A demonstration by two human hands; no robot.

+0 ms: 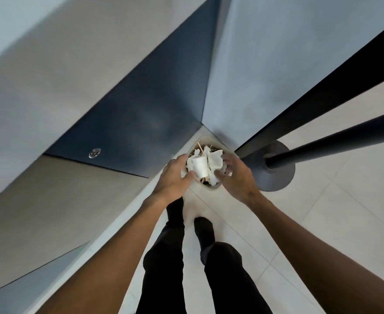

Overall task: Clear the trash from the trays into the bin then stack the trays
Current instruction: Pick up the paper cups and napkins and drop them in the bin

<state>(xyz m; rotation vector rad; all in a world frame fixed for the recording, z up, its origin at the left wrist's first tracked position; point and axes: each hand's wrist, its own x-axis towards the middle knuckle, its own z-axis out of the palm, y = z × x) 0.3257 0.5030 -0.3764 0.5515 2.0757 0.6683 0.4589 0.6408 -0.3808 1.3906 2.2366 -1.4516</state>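
A small beige bin [213, 186] stands on the floor in the corner, full of white crumpled napkins [216, 160], wooden sticks and a white paper cup [199, 167] lying on top. Both my hands hover right over it. My left hand [175, 177] is at the bin's left rim with fingers and thumb spread, the thumb tip right by the cup. My right hand [236, 177] is at the right rim, fingers apart, close to the napkins. Neither hand closes around anything. No tray is in view.
A dark wall panel [141, 118] and pale walls meet behind the bin. A black pole on a round grey base [281, 175] stands just to the right of the bin. My legs and shoes [203, 230] are on the pale tiled floor below.
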